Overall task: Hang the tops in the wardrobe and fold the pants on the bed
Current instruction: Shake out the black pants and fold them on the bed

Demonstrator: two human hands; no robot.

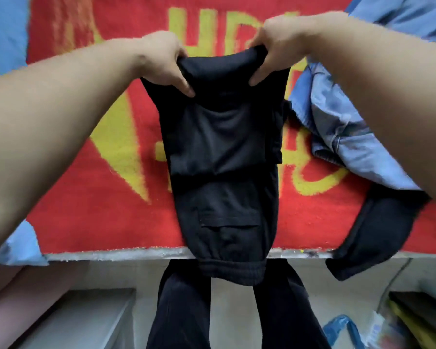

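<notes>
Black pants (224, 157) lie lengthwise on the bed's red and yellow blanket (91, 197), doubled over, with a pocket flap showing and the elastic waistband hanging over the near bed edge. My left hand (165, 62) grips the far folded end at its left corner. My right hand (275, 46) grips the same end at its right corner. Both hands hold that end slightly raised above the blanket. A pale blue garment (342, 137) lies crumpled to the right of the pants.
Another black garment (378, 230) drapes over the bed's right front edge. Blue fabric (3, 31) shows at the far left. Below the bed edge are my legs in black trousers (184, 313), a grey box (86, 321) and bags at the right.
</notes>
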